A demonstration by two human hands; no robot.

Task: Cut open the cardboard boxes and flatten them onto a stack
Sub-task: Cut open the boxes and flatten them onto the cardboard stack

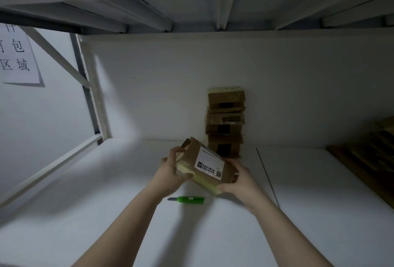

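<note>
A white worktop [106,213] runs beneath a metal upper shelf [191,0], with broad bare room along its left side and near edge. At the right edge lies a pile of flattened cardboard [366,160], partly cut off by the frame. Against the back wall, right of centre, three sealed brown boxes [226,121] stand stacked one on another; what they contain cannot be seen.

In front of that stack, a person holds a tilted cardboard box [204,160] above the middle of the worktop. It bears a white printed label [210,165] on its upper face and pale yellowish tape along its lower side, and one end flap looks slightly lifted. The left hand [170,170] grips its left end, fingers curled over the top. The right hand [241,179] clasps the right end.

A green utility knife [189,200] lies on the worktop just below the box, apart from both hands.
</note>
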